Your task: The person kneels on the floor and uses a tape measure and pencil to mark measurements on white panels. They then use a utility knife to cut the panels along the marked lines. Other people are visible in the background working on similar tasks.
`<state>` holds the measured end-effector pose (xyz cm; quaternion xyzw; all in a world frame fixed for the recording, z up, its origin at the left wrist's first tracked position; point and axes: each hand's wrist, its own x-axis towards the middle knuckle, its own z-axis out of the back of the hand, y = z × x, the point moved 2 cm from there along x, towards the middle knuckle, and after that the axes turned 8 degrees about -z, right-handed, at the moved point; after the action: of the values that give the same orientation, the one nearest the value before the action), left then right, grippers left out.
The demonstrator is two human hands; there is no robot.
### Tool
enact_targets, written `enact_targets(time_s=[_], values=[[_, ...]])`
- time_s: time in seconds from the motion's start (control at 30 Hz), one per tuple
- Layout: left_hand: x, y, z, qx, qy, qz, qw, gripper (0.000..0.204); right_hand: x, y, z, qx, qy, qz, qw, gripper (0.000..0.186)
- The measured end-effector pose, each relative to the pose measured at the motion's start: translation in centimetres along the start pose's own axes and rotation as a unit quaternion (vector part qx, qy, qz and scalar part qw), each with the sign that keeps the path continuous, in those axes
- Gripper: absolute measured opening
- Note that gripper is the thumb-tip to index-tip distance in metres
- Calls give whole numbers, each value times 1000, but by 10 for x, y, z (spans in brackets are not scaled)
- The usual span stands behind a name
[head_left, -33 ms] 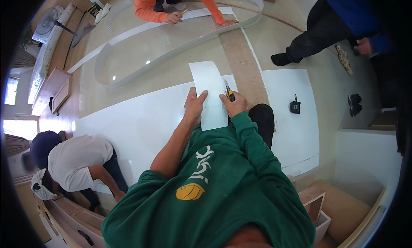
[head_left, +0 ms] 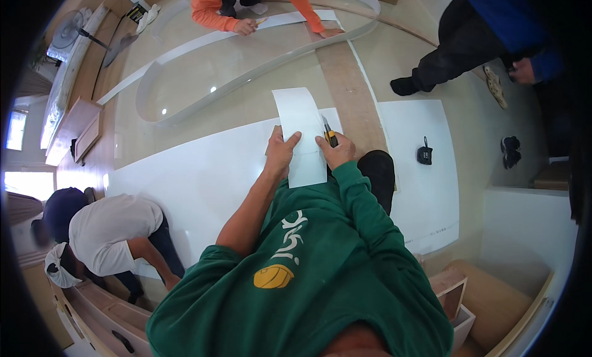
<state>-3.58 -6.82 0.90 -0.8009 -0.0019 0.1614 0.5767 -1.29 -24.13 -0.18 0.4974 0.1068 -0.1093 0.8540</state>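
Note:
A small white rectangular sheet [head_left: 298,113] is held up in front of my body, its far end slightly bent. My left hand [head_left: 282,152] grips its left edge, thumb on top and fingers behind. A brownish piece [head_left: 269,142] shows partly beside that hand; what it belongs to is hidden. My right hand [head_left: 339,152] holds a yellow and black utility knife [head_left: 331,135], blade pointing away from me. That hand's thumb also presses on the sheet's right edge. Beneath both hands a large white panel [head_left: 203,172] lies on the floor.
A black tape measure [head_left: 424,154] rests on the panel at right. Ahead are a brown board [head_left: 348,85] and a thin white strip [head_left: 240,80] bent into a loop. A person in orange [head_left: 213,11] crouches there; others are at left [head_left: 114,218] and right [head_left: 512,24].
My hands, the sheet and the knife stay practically in place. The far person's hand with the pencil-like tool has shifted slightly left.

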Motion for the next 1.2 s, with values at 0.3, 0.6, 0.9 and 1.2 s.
enact_targets(time_s=[0.3, 0.6, 0.9, 1.2], values=[[8, 32, 83, 33, -124, 66, 989, 77, -6, -106, 39, 287, 133, -228, 921, 22], [18, 78, 126, -27, -132, 173, 976, 56, -4, -191, 92, 469, -35, -286, 835, 21], [21, 70, 92, 3, -76, 182, 980, 53, 25, -210, 99, 414, -83, -277, 863, 18], [36, 56, 52, 221, -33, 61, 973, 69, 42, -223, 91, 423, -87, -321, 843, 16]])
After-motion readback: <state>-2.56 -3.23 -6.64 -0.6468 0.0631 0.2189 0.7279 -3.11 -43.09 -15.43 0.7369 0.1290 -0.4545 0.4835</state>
